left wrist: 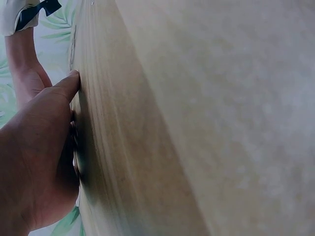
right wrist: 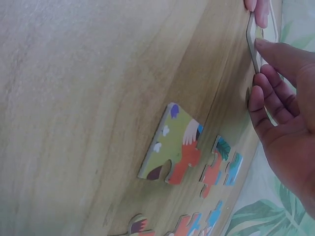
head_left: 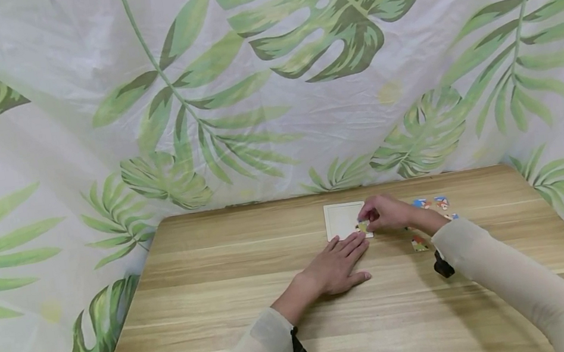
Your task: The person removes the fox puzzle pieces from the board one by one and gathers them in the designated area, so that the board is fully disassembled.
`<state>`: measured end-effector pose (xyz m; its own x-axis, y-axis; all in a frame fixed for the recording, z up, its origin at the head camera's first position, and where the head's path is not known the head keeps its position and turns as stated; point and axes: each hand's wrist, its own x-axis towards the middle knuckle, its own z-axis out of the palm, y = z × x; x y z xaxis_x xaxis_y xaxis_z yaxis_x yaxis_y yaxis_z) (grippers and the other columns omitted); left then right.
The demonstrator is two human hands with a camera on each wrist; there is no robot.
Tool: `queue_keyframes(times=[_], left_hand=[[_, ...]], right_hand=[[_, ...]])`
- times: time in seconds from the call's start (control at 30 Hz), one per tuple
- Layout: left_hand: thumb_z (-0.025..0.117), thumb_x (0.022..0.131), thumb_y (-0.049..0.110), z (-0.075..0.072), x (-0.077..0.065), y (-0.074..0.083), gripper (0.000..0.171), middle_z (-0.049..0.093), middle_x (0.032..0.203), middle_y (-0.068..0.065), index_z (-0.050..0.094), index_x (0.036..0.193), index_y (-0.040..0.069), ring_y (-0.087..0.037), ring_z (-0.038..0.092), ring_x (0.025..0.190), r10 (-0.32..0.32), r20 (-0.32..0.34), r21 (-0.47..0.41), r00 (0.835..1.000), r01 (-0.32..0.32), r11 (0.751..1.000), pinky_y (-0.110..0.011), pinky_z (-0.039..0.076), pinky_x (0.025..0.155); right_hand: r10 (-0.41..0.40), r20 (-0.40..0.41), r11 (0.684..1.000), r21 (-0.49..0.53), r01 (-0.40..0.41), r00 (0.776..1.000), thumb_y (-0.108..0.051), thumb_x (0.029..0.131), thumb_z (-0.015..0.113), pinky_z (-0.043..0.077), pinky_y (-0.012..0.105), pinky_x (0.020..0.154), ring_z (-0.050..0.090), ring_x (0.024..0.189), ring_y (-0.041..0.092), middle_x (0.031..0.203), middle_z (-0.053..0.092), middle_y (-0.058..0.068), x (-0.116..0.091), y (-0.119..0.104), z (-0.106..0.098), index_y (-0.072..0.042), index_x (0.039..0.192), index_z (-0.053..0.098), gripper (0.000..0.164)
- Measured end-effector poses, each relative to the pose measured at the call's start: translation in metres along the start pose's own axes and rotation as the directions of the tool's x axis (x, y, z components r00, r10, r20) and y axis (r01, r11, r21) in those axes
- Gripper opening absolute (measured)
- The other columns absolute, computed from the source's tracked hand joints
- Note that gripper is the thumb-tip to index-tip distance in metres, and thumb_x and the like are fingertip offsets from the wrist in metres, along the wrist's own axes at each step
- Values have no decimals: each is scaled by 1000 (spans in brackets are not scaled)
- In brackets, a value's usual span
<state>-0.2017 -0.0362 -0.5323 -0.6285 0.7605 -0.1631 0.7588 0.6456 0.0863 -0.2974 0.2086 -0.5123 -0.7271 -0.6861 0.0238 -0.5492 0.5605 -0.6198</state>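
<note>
A square white puzzle tray lies near the far edge of the table. My right hand pinches a puzzle piece with yellow-green on it, over the tray's near right corner. Fingers of that hand hide part of the piece. My left hand rests palm down on the wood, its fingers straight and the tips at the tray's near edge. In the left wrist view, the left hand lies against the tabletop. Beside the right hand in the right wrist view lies a loose green and orange puzzle piece.
Several more loose puzzle pieces, such as a blue and orange one, lie on the table right of the tray, partly under the right forearm. A leaf-patterned cloth hangs behind the table's far edge.
</note>
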Motion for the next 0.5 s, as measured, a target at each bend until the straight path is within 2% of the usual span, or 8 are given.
queue_keyframes(times=[0.23, 0.5], left_hand=[[33, 111, 61, 0, 1, -1, 76, 10, 179, 1, 18, 172, 17, -15, 5, 165, 6, -7, -12, 1000, -7, 1000, -43, 10, 133], [34, 112, 60, -6, -1, -1, 75, 9, 179, 0, 17, 172, 18, -15, 5, 165, 7, 19, -7, 1000, -7, 1000, -44, 11, 133]], right_hand=[[27, -1, 1000, -13, -27, 1000, 3, 88, 81, 58, 33, 79, 66, 88, 20, 98, 70, 8, 1, -1, 0, 0, 108, 79, 21], [48, 15, 999, -4, -48, 999, 3, 89, 80, 53, 27, 78, 63, 88, 19, 99, 68, 10, 0, -4, -1, 1, 109, 76, 20]])
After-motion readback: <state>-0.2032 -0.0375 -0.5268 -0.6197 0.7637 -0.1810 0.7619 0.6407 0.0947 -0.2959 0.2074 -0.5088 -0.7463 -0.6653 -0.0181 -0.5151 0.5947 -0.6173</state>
